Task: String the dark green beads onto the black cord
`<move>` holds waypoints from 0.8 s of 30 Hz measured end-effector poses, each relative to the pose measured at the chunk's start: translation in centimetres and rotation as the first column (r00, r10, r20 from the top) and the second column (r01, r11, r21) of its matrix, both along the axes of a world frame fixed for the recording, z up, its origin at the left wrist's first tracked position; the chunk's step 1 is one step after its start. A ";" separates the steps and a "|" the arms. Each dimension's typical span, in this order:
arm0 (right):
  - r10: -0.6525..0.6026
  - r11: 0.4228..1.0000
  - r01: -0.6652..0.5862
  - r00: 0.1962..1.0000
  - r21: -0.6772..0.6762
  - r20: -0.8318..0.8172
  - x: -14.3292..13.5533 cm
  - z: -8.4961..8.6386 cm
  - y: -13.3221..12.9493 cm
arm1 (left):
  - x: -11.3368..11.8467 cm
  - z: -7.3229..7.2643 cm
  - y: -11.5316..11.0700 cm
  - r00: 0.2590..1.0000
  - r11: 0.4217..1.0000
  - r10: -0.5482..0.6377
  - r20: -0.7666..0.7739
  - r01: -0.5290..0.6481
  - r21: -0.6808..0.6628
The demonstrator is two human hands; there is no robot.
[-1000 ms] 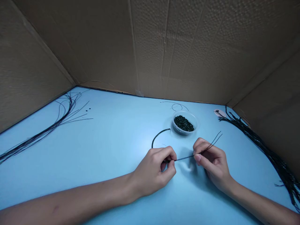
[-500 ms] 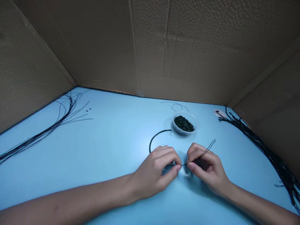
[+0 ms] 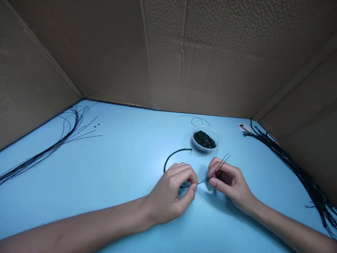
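My left hand (image 3: 175,189) pinches a thin black cord between thumb and forefinger. From behind that hand a curved beaded strand (image 3: 172,155) runs out over the table, its tip close to the bead tub. To the right of the pinch, two loose cord ends (image 3: 220,165) spread slightly apart. They pass between the thumb and forefinger of my right hand (image 3: 229,181), which is closed lightly around them. A small clear tub (image 3: 206,149) of dark, shiny beads (image 3: 204,139) stands beyond both hands.
A bundle of loose black cords (image 3: 56,143) lies at the left. Finished-looking beaded strands (image 3: 295,167) are heaped at the right beside a pale round sticker (image 3: 244,127). One thin cord coils (image 3: 197,121) behind the tub. Cardboard walls (image 3: 168,56) enclose the blue table (image 3: 126,151).
Both hands have shifted slightly left in view. The two cord ends now show more length between the hands and less beyond the right fingers, and they have spread apart.
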State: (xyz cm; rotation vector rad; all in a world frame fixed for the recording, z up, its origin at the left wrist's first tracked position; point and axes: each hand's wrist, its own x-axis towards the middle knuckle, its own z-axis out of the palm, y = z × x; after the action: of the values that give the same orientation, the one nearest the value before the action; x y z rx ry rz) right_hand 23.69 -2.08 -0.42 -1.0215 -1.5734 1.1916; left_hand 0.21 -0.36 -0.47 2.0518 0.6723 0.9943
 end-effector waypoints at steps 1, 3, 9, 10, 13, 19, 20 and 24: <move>0.008 1.000 -0.008 1.000 -0.005 0.010 -0.1 0.1 -0.1 | 0.0 0.0 0.0 1.000 1.000 -0.002 -0.001 0.002 0.000; 0.008 1.000 -0.008 1.000 -0.008 0.009 -0.3 0.1 -0.2 | 0.0 -0.1 0.0 1.000 1.000 -0.006 -0.001 0.006 0.002; -0.015 1.000 0.015 1.000 -0.009 -0.011 -0.5 0.0 -0.3 | 0.0 -0.2 0.0 1.000 1.000 -0.009 -0.015 0.009 0.004; -0.020 1.000 0.020 1.000 -0.012 -0.012 -0.4 0.0 -0.3 | 0.0 -0.1 0.0 1.000 1.000 -0.007 -0.018 0.007 0.004; -0.051 0.999 0.051 0.998 -0.012 -0.021 -0.4 0.1 -0.1 | 0.0 0.0 0.0 1.000 1.000 0.001 -0.025 -0.001 0.001; -0.070 0.997 0.070 0.997 -0.012 -0.035 -0.3 0.0 0.2 | -0.1 0.0 0.0 1.000 1.000 -0.005 -0.027 0.005 0.008; -0.074 0.997 0.073 0.997 -0.007 -0.036 -0.3 -0.1 0.3 | -0.1 0.0 0.0 1.000 1.000 -0.005 -0.028 0.005 0.011; -0.079 0.997 0.079 0.995 -0.005 -0.055 -0.3 -0.3 0.4 | -0.1 -0.1 0.0 0.999 1.000 -0.003 -0.039 0.003 0.010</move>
State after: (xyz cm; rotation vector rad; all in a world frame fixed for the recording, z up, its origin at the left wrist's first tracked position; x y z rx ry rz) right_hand 23.40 -1.71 -0.68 -1.0345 -1.4752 1.1594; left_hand 0.13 -0.32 -0.59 2.0851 0.6858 0.9600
